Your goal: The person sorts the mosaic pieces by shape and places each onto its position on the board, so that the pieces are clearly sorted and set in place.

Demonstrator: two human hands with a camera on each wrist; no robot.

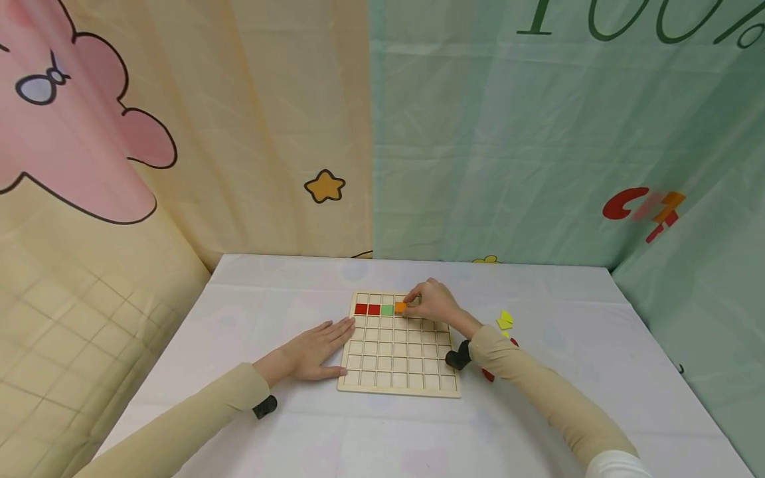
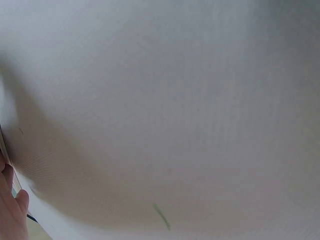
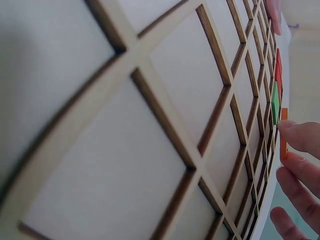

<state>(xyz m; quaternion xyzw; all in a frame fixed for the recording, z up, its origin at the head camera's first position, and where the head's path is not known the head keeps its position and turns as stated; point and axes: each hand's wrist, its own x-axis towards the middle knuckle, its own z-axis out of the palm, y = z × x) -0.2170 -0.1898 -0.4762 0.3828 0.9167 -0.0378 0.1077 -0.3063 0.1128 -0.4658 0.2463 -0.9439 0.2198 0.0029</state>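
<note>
A wooden grid board [image 1: 391,364] lies on the table, its square cells framed by thin raised strips. In its second row from the back sit two red square tiles [image 1: 361,309] and a green square tile [image 1: 387,310]. My right hand [image 1: 435,302] pinches an orange square tile [image 3: 284,134] between thumb and fingers, just right of the green one. With fingers spread, my left hand [image 1: 319,348] rests at the board's left edge. The left wrist view shows only part of that hand, at its lower left corner.
Several yellow pieces [image 1: 505,318] lie on the white-covered table [image 1: 287,441] right of the board, partly behind the right forearm. A red piece [image 1: 488,375] shows below that sleeve. Black wrist devices [image 1: 459,356] are on both arms. Printed curtains [image 1: 287,133] hang behind the table.
</note>
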